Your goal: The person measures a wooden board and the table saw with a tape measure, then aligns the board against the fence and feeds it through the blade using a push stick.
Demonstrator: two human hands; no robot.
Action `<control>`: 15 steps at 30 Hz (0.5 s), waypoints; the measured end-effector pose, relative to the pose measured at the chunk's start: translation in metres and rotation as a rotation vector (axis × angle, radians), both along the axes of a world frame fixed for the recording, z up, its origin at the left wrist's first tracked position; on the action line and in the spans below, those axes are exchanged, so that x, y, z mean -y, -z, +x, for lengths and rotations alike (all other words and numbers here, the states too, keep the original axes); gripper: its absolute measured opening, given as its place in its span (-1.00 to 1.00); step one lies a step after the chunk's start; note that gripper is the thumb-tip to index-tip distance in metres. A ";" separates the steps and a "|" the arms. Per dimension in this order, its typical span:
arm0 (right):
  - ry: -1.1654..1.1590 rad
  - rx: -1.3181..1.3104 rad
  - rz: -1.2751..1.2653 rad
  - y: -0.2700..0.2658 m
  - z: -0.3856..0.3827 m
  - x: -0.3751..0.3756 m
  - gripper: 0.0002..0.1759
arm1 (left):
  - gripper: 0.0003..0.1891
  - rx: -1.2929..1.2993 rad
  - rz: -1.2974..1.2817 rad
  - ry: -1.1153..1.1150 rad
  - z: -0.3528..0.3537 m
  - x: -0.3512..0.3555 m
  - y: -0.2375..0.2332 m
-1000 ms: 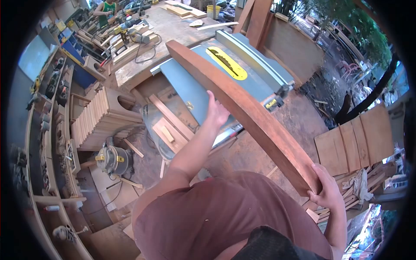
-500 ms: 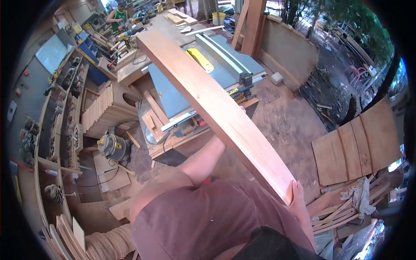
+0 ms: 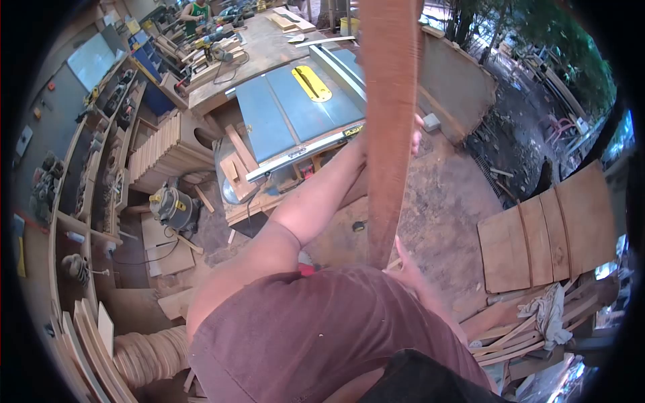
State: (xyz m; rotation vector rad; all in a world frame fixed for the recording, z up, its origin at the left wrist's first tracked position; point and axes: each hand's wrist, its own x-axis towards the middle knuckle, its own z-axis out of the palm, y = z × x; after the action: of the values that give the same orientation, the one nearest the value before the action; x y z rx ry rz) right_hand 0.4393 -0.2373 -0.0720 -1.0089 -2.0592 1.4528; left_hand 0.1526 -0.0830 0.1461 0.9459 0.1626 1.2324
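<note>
A long wooden plank (image 3: 391, 121) stands steeply in front of me, its darker reddish side facing me and its far end running out of the top of the view. My left hand (image 3: 417, 134) grips it partway along; the arm passes behind the wood and only fingertips show at the right edge. Down at the near end, close to my shirt, my right hand (image 3: 407, 272) holds the plank, slightly blurred. Beyond the left forearm is a table saw (image 3: 269, 117) with a yellow insert (image 3: 312, 84) and a rail along its front edge.
A shop vacuum (image 3: 173, 207) and stacked wooden pieces (image 3: 161, 154) stand left, beside wall shelves. A tape measure (image 3: 359, 226) lies on the floor. Right are a curved wooden panel (image 3: 551, 228) and a strip pile with a rag (image 3: 547, 316). A person (image 3: 196, 15) is at the far bench.
The plank has swung from a leftward slant to nearly upright in view and rolled from its pale face to its darker side. Both hands have moved with it, the right one leftward.
</note>
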 end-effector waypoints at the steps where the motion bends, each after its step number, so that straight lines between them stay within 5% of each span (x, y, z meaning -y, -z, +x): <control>1: -0.069 -0.033 -0.093 -0.051 -0.005 -0.016 0.36 | -0.48 -0.156 0.003 -0.102 0.001 -0.007 0.007; 2: 0.002 -0.032 0.080 -0.099 -0.001 -0.032 0.36 | -0.35 -0.169 0.017 -0.115 0.011 0.012 -0.005; 5: 0.342 -0.713 0.195 -0.254 0.024 -0.034 0.52 | -0.23 -0.394 -0.017 -0.288 0.030 0.033 -0.014; 6: 0.233 -0.862 0.306 -0.289 0.049 -0.037 0.52 | -0.10 -0.560 0.133 -0.208 0.030 0.029 -0.007; 8: 0.356 -0.990 0.463 -0.350 0.067 -0.019 0.48 | -0.19 -0.797 0.171 -0.168 0.041 0.041 -0.009; 10: 0.367 -1.038 0.415 -0.339 0.129 -0.028 0.37 | -0.22 -0.884 0.178 -0.119 0.056 0.053 -0.012; 11: 0.369 -1.094 0.369 -0.333 0.154 -0.026 0.26 | -0.24 -1.132 0.234 -0.119 0.064 0.063 -0.020; 13: 0.854 -1.136 0.243 -0.284 0.164 -0.011 0.01 | -0.26 -1.380 0.287 -0.112 0.076 0.076 -0.026; 15: 1.075 -1.151 0.113 -0.236 0.172 0.008 -0.18 | -0.27 -1.625 0.325 -0.066 0.087 0.085 -0.022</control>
State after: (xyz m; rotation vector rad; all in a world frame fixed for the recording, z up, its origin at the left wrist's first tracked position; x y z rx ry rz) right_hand 0.6109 -0.2454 0.1637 -0.7122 -0.5646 0.8913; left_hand 0.2396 -0.1677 0.1681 2.0466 1.2827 0.2553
